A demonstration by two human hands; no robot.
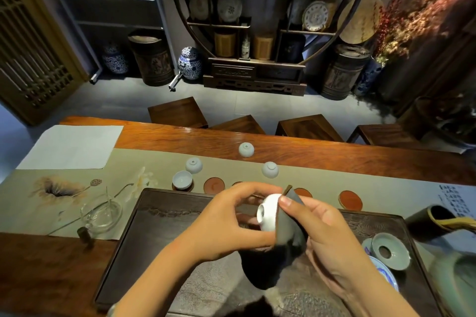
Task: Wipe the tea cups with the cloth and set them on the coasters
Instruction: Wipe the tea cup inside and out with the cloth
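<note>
Holding the small white china cup [268,212] in the left hand [226,224], the right hand [327,234] pinches the dark grey cloth [289,224]; rub gently all round.

A small white tea cup [268,212] lies on its side in mid-air above the dark tray, foot ring facing left, with a dark grey cloth [289,224] against its right side and hanging below. Another white cup [182,179] stands upright on the leftmost coaster [183,186]. Three cups [246,149] [194,165] [270,169] sit upside down farther back. Round reddish coasters [214,185] [350,199] line the tray's far edge.
</note>
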